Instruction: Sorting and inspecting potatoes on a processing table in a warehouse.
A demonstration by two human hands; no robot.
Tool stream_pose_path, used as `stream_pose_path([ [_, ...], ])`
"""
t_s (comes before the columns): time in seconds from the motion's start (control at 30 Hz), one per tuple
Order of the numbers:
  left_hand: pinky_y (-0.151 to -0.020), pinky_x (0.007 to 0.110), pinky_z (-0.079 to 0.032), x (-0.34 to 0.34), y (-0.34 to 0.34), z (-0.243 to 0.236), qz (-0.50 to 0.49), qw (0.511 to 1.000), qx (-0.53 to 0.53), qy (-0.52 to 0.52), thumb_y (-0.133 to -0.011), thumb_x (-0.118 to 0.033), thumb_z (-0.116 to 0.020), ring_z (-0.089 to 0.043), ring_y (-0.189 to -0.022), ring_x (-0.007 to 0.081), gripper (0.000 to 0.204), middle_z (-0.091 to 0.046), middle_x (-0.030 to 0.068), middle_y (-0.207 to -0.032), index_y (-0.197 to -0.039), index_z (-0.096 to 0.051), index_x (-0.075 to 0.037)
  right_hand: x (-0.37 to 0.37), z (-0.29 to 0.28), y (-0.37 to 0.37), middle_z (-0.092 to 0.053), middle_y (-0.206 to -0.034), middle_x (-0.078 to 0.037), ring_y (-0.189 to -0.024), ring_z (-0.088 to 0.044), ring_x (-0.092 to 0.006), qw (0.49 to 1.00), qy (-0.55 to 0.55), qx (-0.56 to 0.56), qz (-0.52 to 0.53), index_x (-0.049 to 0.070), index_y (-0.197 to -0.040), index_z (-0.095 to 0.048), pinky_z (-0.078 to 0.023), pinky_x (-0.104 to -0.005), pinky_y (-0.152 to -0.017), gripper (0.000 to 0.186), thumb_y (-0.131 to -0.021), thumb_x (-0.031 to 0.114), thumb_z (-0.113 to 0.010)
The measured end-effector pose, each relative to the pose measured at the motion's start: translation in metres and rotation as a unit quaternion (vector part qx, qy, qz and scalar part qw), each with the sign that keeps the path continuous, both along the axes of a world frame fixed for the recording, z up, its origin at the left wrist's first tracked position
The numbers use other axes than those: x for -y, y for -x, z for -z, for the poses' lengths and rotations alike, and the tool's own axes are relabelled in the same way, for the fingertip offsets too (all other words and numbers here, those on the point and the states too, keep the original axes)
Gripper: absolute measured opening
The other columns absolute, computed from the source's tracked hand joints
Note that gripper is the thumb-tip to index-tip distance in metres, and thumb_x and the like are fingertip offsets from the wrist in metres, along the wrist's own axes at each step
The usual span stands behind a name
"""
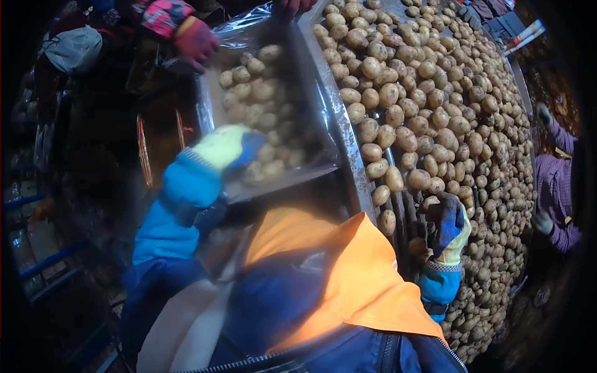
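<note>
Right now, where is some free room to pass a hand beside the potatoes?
Crowded: the potatoes cover the table right of the metal rail. The clear bag by the left hand is part full. The only bare strip lies near the right hand, along the rail.

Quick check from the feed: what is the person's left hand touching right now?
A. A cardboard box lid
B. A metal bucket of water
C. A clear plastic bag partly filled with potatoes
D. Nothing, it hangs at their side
C: the left hand, in a yellow and blue glove, is pressed against the clear plastic bag with potatoes inside, beside the potato-covered sorting table.
</note>
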State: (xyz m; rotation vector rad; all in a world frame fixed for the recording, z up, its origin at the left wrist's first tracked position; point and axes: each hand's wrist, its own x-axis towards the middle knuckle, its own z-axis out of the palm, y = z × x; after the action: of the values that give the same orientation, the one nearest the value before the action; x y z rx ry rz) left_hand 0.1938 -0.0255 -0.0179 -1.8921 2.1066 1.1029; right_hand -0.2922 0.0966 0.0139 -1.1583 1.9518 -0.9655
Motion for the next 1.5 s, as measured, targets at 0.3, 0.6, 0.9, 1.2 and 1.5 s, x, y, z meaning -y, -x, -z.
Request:
stream_pose_path([
  [0.3, -0.107, 0.052, -0.043, -0.058, -0.021, -0.006, 0.163, 0.959, 0.045, 0.229, -0.090, -0.048, -0.072, -0.065, -0.108, 0.0373, 0.042, -0.073, 0.0140, -0.101, -0.105, -0.076, -0.009, 0.005, 0.011, 0.005, -0.075, -0.091, -0.007, -0.080, -0.070, -0.0133, 1.000, 0.008, -0.022, -0.019, 0.000, -0.115, -0.074, -0.056, -0.0280, -0.072, 0.024, -0.105, 0.017, -0.060],
  [0.6, -0.080, 0.044, -0.052, -0.082, -0.024, -0.049, 0.081, 0.996, -0.025, 0.031, -0.086, -0.033, -0.077, -0.066, -0.090, 0.0354, 0.029, -0.071, 0.0138, -0.086, -0.082, -0.074, -0.004, 0.003, 0.016, 0.004, -0.075, -0.089, -0.006, -0.078, -0.070, -0.0135, 1.000, 0.001, -0.010, -0.019, 0.001, -0.115, -0.075, -0.056, -0.0285, -0.071, 0.024, -0.105, 0.018, -0.061],
  [0.9, -0.096, 0.044, -0.054, -0.155, -0.015, -0.016, 0.114, 0.993, 0.005, 0.018, -0.088, -0.036, -0.073, -0.068, -0.104, 0.0341, 0.029, -0.076, 0.0125, -0.101, -0.102, -0.080, -0.011, 0.003, 0.012, -0.002, -0.074, -0.085, -0.007, -0.074, -0.069, -0.0134, 0.999, 0.021, 0.000, -0.044, 0.002, -0.117, -0.074, -0.056, -0.0283, -0.067, 0.027, -0.106, 0.023, -0.061],
  [1.2, -0.078, 0.049, -0.053, -0.181, 0.019, 0.036, -0.052, 0.967, -0.002, 0.251, -0.087, -0.024, -0.071, -0.065, -0.086, 0.0355, 0.016, -0.072, 0.0125, -0.086, -0.091, -0.078, -0.011, 0.041, -0.017, -0.023, -0.070, -0.121, -0.021, -0.112, -0.067, -0.0344, 0.927, 0.182, -0.312, -0.099, -0.001, -0.119, -0.071, -0.052, -0.0409, -0.098, 0.029, -0.092, 0.007, -0.075],
  [1.5, -0.065, 0.043, -0.051, -0.175, 0.014, -0.014, -0.056, 0.927, -0.136, 0.345, -0.083, -0.015, -0.081, -0.063, -0.073, 0.0333, 0.012, -0.068, 0.0098, -0.078, -0.078, -0.073, -0.008, 0.067, -0.037, -0.180, -0.063, -0.133, -0.017, -0.128, -0.057, -0.0352, 0.712, 0.241, -0.348, -0.560, 0.013, -0.132, -0.064, -0.037, -0.0624, -0.110, 0.044, -0.088, 0.016, -0.063],
])
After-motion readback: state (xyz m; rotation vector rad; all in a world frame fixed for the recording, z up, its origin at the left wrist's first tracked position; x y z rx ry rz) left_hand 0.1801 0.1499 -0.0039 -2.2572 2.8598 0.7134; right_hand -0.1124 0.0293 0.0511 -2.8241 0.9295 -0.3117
